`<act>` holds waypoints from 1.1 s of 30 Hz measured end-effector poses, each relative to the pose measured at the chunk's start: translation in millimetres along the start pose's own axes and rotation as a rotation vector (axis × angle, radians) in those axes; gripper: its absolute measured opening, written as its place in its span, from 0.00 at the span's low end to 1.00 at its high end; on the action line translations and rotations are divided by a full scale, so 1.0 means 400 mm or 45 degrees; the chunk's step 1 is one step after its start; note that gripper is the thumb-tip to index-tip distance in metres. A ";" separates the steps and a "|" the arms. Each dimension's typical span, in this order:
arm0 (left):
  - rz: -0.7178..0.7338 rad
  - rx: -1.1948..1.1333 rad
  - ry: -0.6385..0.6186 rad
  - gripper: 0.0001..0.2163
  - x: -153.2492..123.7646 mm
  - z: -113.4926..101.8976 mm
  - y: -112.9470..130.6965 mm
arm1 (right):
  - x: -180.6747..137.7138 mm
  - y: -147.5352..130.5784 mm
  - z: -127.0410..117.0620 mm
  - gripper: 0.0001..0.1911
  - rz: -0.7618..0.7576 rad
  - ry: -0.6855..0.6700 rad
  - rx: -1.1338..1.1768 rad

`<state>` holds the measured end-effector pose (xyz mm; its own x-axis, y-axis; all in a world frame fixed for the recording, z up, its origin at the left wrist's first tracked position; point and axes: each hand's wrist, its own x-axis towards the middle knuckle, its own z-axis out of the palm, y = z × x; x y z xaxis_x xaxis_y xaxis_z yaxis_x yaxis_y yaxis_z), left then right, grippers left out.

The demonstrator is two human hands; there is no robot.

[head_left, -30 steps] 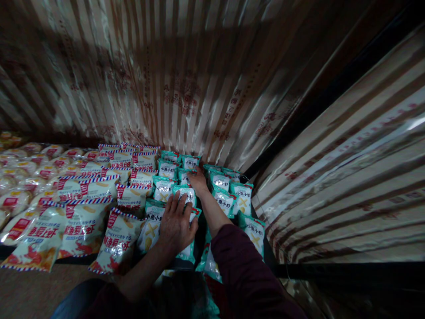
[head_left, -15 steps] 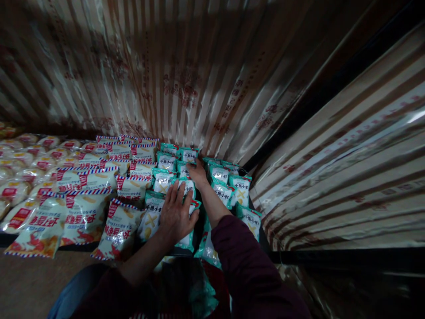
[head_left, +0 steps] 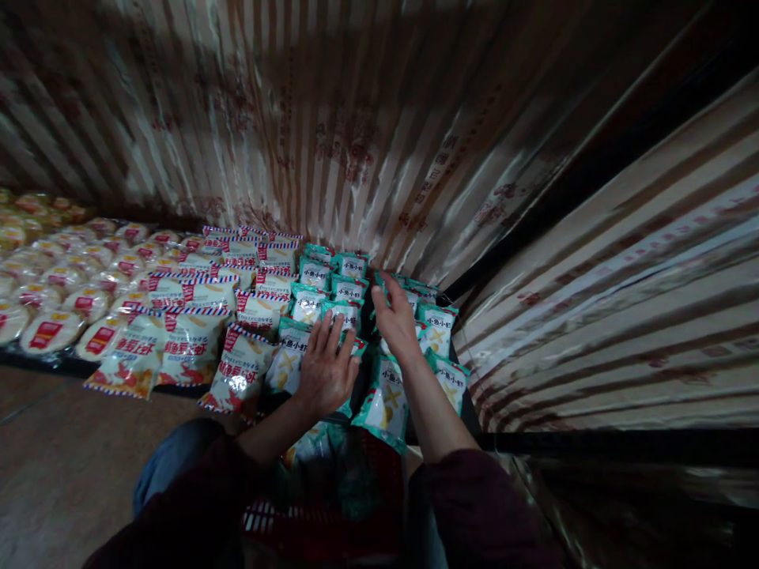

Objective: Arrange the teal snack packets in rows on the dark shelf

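Rows of teal-and-white snack bags stand upright on a dark shelf. My left hand lies with fingers stretched over the front bags of the left teal rows, touching them and hiding part of their fronts. My right hand is over the right teal rows, its fingers extended and thumb apart, with nothing held. Under my right forearm, a teal snack bag leans at the front edge. Another teal bag stands right of that forearm.
White snack bags with striped edges fill the shelf to the left. Beyond them lie round wrapped crackers. Below the shelf, between my knees, sits a red basket with teal bags. Pleated curtain hangs behind; a dark post stands right.
My right hand has moved from the left teal rows to the right ones. My left hand remains on the front bags. The view has shifted slightly left.
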<state>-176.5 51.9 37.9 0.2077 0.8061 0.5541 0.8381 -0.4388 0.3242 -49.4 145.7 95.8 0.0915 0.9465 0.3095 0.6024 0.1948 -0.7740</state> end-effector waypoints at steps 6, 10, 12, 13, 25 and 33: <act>-0.071 0.008 0.064 0.24 -0.143 -0.031 0.041 | -0.221 0.011 -0.035 0.24 0.063 0.076 0.178; -0.079 0.013 0.081 0.29 -0.252 -0.049 0.059 | -0.360 -0.005 -0.021 0.21 -0.008 0.043 0.125; -0.111 0.030 0.107 0.30 -0.290 -0.052 0.055 | -0.413 -0.012 -0.007 0.21 -0.068 -0.029 0.061; -0.132 0.043 0.113 0.30 -0.303 -0.052 0.050 | -0.433 -0.012 0.002 0.21 -0.071 -0.061 0.021; -0.098 0.140 0.121 0.27 -0.337 -0.023 -0.019 | -0.449 0.055 0.109 0.24 -0.135 -0.139 -0.253; -0.103 0.216 0.086 0.25 -0.343 -0.030 -0.012 | -0.453 0.077 0.119 0.22 -0.232 -0.062 -0.261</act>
<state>-215.1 -61.3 -30.2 0.1068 0.8050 0.5836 0.9249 -0.2958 0.2388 -85.2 -7.5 -10.4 -0.0682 0.9129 0.4023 0.7537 0.3114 -0.5788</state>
